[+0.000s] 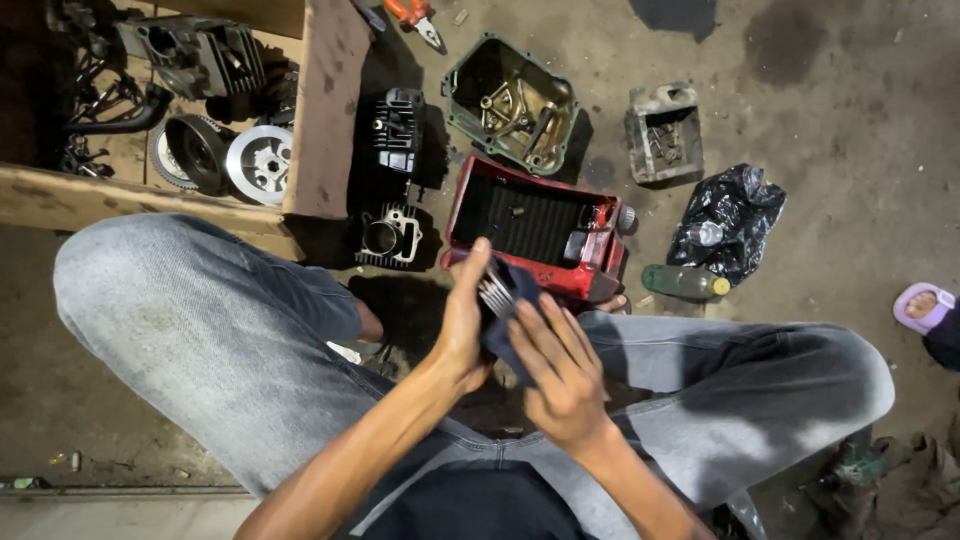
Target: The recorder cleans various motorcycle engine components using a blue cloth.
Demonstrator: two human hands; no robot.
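Note:
I am squatting on a concrete floor in grey jeans. My left hand (462,322) holds a small shiny metal engine part (495,292) with ridged rings, fingers curled around it. My right hand (562,372) presses a dark blue cloth (512,318) against that part from the right side. Both hands are together above my knees, just in front of a red metal tray (530,225) with a dark ribbed inside.
A black finned engine cylinder (392,180) lies left of the red tray. A green-rimmed pan with metal parts (510,102), a grey container (664,132), a black plastic bag (728,220), a bottle (684,282), orange pliers (415,16) and a cardboard box of engine parts (190,110) surround me. Another person's sandalled foot (922,305) is at right.

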